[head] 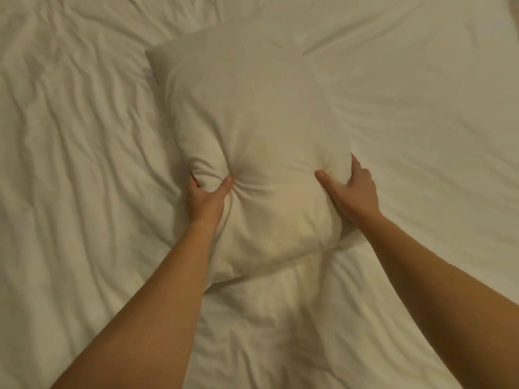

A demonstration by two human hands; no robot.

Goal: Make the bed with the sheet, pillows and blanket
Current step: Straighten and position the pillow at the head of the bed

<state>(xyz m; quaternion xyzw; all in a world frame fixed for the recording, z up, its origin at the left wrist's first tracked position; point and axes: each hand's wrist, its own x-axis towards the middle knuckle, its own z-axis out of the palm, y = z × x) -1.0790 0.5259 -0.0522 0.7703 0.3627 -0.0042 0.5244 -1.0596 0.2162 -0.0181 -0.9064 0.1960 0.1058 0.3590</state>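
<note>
Bare forearms in from the near edge. Left hand (209,192) pinching a bunched fold of the pillow (252,122) between thumb and curled fingers, near-left side. Right hand (354,189) clasping the near-right edge, thumb on top, fingers wrapped round the side. Pillow mid-bed on the wrinkled white sheet (73,141), long axis running away from the viewer, far end angled slightly left.

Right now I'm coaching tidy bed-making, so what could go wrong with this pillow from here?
The left hand bunches only a fold of the pillow, so its cover may stay creased or slip free. The right hand clasps the side edge, so it could land skewed. Dragging it may wrinkle the sheet further.
</note>
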